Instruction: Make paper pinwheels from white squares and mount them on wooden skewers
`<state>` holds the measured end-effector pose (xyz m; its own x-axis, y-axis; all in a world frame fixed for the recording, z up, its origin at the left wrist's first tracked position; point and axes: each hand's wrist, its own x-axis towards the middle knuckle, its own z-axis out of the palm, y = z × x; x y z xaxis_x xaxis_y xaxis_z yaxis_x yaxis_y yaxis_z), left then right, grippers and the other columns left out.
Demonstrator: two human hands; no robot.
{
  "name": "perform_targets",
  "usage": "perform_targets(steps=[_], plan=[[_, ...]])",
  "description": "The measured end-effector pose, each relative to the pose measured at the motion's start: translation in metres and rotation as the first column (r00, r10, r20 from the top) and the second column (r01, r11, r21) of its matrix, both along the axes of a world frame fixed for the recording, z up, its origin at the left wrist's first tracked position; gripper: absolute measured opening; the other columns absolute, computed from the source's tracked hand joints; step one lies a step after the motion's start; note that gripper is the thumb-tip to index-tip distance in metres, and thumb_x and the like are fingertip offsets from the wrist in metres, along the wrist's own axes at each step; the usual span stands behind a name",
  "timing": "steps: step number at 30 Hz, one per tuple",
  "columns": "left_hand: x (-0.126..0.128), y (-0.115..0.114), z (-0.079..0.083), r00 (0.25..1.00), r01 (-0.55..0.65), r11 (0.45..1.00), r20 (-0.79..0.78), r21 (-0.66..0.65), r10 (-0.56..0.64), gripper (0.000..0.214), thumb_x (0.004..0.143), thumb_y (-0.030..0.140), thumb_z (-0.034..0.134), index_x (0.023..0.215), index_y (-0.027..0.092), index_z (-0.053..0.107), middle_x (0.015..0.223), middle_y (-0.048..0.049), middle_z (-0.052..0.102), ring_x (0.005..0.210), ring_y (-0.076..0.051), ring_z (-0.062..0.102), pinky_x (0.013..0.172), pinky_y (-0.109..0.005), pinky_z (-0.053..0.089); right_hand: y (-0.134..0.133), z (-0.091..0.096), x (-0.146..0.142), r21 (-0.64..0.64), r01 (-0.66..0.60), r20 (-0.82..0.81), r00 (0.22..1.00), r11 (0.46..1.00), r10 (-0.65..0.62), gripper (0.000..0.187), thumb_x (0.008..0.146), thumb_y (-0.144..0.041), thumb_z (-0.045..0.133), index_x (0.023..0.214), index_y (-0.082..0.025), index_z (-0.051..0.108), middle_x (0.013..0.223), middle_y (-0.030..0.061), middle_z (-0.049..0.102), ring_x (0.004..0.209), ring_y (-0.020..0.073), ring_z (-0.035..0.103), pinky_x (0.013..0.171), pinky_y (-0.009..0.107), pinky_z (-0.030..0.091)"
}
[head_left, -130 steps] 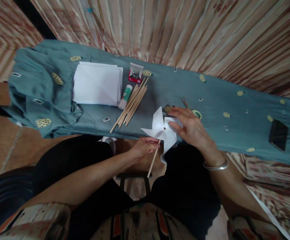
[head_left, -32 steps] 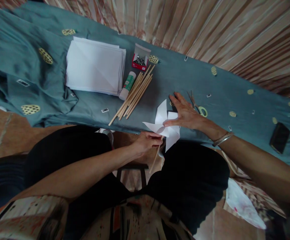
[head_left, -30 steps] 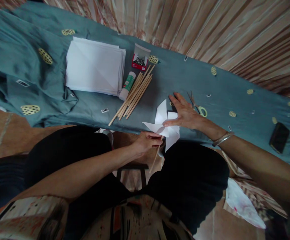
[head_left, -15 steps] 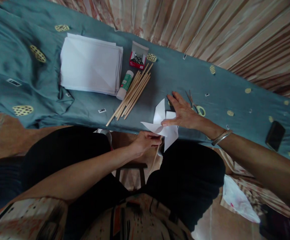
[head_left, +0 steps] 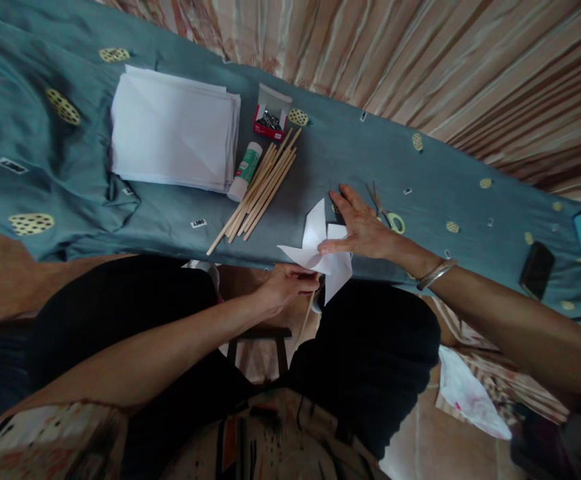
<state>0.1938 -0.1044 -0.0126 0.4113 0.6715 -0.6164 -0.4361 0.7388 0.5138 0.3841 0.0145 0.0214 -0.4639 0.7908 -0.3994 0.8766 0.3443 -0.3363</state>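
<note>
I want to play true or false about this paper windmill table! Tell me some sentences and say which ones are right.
1. The left hand pinches the stick of the white pinwheel. True.
2. The right hand holds the scissors. False: they lie on the cloth beside it, and the hand touches the pinwheel.
3. The glue stick lies between the paper stack and the loose wooden sticks. True.
4. The red box is shut. False: it is open, with metal bits inside.
</note>
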Motion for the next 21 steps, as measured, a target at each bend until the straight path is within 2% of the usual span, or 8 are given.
perform_targets(steps=[7,13,17,21], plan=[[-0.002,-0.004,0.002,1.0,0.009,1.0,-0.019,-0.011,-0.009,0.022,0.046,0.012,0.087,0.065,0.014,0.075,0.066,0.0001,0.07,0.065,-0.01,0.06,0.074,-0.027,0.05,0.001,0.005,0.0,0.002,0.027,-0.045,0.999,1.0,-0.026,0.125,0.063,-0.067,0.076,0.158,-0.02,0.01,0.166,0.0164,0.007,0.152,0.0407,0.005,0.119,0.062,0.014],[-0.004,-0.006,0.004,1.0,0.025,0.998,-0.019,0.053,-0.024,0.024,0.049,0.015,0.087,0.07,0.014,0.076,0.075,-0.0038,0.074,0.071,-0.014,0.065,0.082,-0.034,0.052,0.0,0.014,-0.002,0.015,0.036,-0.145,0.989,0.999,-0.033,0.12,0.065,-0.07,0.073,0.158,-0.022,0.015,0.165,0.0151,0.015,0.152,0.0376,0.012,0.121,0.057,0.017],[-0.003,-0.003,0.006,0.999,0.025,0.995,-0.046,0.1,-0.02,0.02,0.052,0.015,0.085,0.07,0.014,0.076,0.073,-0.0028,0.074,0.07,-0.013,0.064,0.082,-0.032,0.052,-0.003,0.024,0.001,0.057,0.1,-0.228,0.97,0.993,-0.085,0.114,0.069,-0.073,0.068,0.156,-0.017,0.02,0.163,0.0169,0.021,0.152,0.0356,0.015,0.123,0.052,0.015],[-0.001,0.0,0.011,0.997,0.048,0.985,-0.07,0.168,-0.036,0.014,0.054,0.016,0.081,0.067,0.015,0.075,0.071,-0.0018,0.073,0.069,-0.013,0.064,0.081,-0.03,0.05,-0.007,0.033,0.009,0.129,0.206,-0.375,0.916,0.97,-0.144,0.104,0.073,-0.075,0.062,0.155,-0.022,0.026,0.162,0.0135,0.026,0.15,0.0353,0.021,0.121,0.055,0.018]])
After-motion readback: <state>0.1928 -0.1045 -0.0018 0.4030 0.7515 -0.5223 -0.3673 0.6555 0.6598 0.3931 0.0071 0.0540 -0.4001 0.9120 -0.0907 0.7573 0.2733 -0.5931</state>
